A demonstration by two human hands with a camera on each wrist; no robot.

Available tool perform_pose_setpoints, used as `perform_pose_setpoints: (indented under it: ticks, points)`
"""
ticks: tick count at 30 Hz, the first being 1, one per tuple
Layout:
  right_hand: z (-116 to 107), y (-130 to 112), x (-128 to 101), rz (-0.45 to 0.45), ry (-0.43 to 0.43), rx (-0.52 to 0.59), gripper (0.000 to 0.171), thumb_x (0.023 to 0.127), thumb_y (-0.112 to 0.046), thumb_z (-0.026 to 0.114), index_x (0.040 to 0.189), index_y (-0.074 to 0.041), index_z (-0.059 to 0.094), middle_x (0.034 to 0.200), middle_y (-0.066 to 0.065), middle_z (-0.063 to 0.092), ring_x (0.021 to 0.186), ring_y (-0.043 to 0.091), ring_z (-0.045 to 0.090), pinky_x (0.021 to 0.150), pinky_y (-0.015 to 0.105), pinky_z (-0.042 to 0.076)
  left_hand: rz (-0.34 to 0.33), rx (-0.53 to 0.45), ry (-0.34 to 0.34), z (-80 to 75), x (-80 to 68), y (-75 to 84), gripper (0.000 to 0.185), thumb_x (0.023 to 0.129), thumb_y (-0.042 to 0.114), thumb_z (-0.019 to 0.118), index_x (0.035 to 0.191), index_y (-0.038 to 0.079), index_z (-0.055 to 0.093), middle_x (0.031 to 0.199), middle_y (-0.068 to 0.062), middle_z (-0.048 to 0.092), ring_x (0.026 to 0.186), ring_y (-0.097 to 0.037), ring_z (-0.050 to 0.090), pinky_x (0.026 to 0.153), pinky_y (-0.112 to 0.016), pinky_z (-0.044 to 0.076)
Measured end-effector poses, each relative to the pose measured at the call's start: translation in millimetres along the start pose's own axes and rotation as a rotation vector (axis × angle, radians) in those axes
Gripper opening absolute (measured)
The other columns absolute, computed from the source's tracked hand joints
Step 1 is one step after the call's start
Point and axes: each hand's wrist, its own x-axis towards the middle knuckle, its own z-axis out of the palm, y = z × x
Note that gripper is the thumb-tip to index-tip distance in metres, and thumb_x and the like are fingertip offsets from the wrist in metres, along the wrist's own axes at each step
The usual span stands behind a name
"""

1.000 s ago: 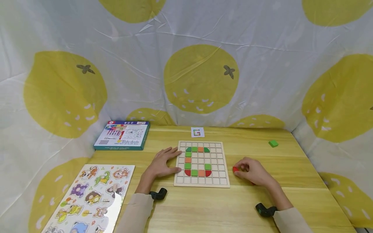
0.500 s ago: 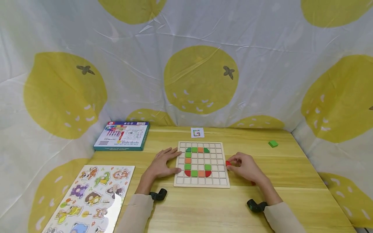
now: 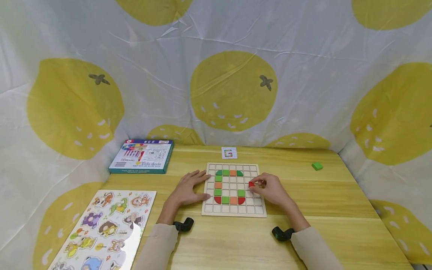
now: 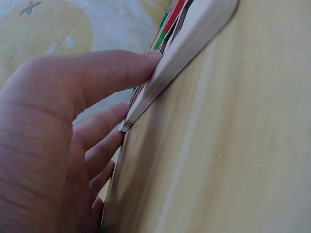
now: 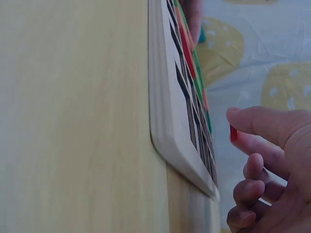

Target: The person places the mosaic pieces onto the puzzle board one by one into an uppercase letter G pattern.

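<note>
A wooden grid board (image 3: 255, 212) lies in the middle of the table, with green, orange and red tiles set in its cells. Along its left edge rests my left hand (image 3: 189, 188), fingers spread and thumb touching the rim; in the left wrist view the thumb (image 4: 121, 68) lies on the edge. My right hand (image 3: 272, 189) pinches a small red tile (image 3: 251, 184) between thumb and index finger, over the board's right columns. The right wrist view shows that tile (image 5: 233, 133) edge-on, raised above the board, with the other fingers curled below.
Behind the board lies a small pattern card (image 3: 229, 153). A green tile (image 3: 317, 166) sits alone at the back right. At the left are a flat box (image 3: 141, 156) and an animal puzzle board (image 3: 108, 225). A lemon-print cloth (image 3: 233, 33) hangs behind the table.
My right hand has carried the red tile leftward from the table beside the board to over the board's right columns. My left hand has stayed in place on the left edge.
</note>
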Motion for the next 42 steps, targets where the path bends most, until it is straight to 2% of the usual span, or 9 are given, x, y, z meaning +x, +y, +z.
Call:
perform_pose_setpoints:
  ticks: [8,19,34,42]
  points:
    - [16,-8,10,0.010,-0.024,0.050,0.017,0.086,-0.021,0.084,0.101,-0.014,0.081,0.082,0.002,0.057,0.075,0.017,0.050,0.065,0.024,0.040,0.008,0.004,0.007,-0.6,-0.5,0.5,0.078,0.083,0.057,0.072,0.154,0.032,0.050,0.167,0.004,0.037,0.158,-0.030,0.025,0.128,-0.060,0.017]
    - [27,-11,19,0.022,-0.060,0.042,0.018,0.087,-0.024,0.084,0.102,-0.015,0.080,0.080,0.000,0.057,0.074,0.017,0.051,0.065,0.026,0.040,0.005,0.001,0.007,1.7,-0.3,-0.3,0.079,0.082,0.056,0.072,0.154,0.032,0.050,0.167,0.003,0.037,0.158,-0.029,0.025,0.128,-0.060,0.016]
    - [29,-15,20,0.051,-0.068,-0.005,0.017,0.088,-0.024,0.082,0.102,-0.015,0.080,0.079,-0.001,0.058,0.071,0.015,0.051,0.063,0.026,0.040,-0.006,0.014,-0.009,-0.5,1.4,-0.2,0.080,0.082,0.056,0.072,0.155,0.033,0.048,0.168,0.006,0.035,0.158,-0.028,0.024,0.129,-0.057,0.016]
    - [25,-13,16,0.026,-0.069,0.054,0.018,0.090,-0.022,0.080,0.105,-0.013,0.079,0.082,0.001,0.059,0.071,0.014,0.051,0.062,0.023,0.042,0.005,0.011,0.002,-0.1,0.9,-1.1,0.079,0.082,0.056,0.072,0.154,0.032,0.050,0.167,0.004,0.037,0.157,-0.030,0.026,0.127,-0.059,0.018]
